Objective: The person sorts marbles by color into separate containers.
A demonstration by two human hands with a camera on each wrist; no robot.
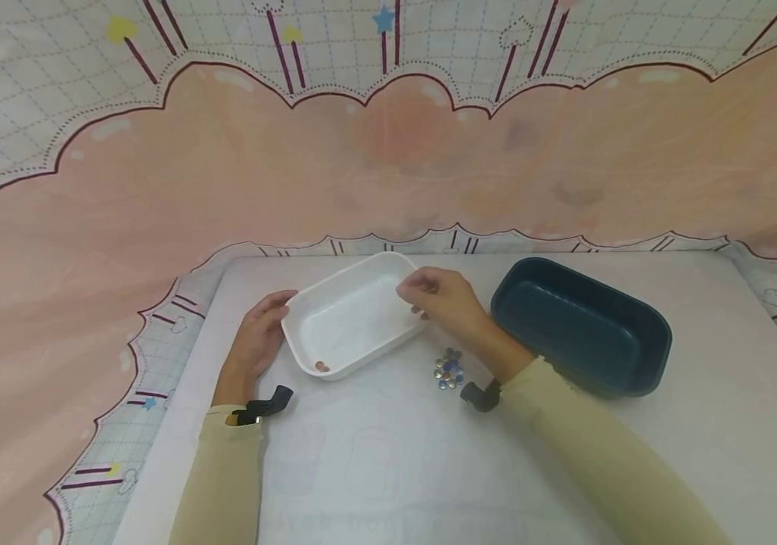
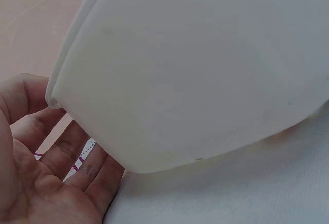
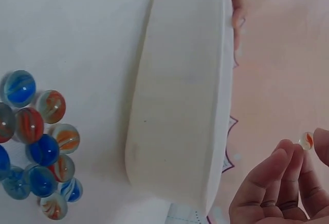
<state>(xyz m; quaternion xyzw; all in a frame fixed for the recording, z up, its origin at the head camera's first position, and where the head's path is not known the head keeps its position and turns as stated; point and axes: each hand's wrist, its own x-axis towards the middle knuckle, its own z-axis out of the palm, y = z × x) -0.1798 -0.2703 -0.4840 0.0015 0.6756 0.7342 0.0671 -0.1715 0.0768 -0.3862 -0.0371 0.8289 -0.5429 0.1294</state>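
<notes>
a clear marble with an orange swirl (image 3: pixel 306 141) is pinched in the grip of the right hand (image 1: pixel 445 299), by the right end of a white rectangular plastic tray (image 1: pixel 361 309); the tray's left end is held by the left hand (image 1: pixel 259 337). orange-toned marbles (image 1: pixel 321 366) are seen in its near corner. a cluster of blue and orange swirled glass marbles (image 3: pixel 42 150) is set just beside the tray. a dark blue rectangular container (image 1: pixel 585 329) is partly hidden by the right forearm (image 1: pixel 507 352). the table (image 1: pixel 361 469) is covered in white, backed by a peach patterned curtain (image 1: pixel 388 166).

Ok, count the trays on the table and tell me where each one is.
2: the white tray, held at its corner by the left hand, and the dark blue tray to its right. No others show.
</notes>
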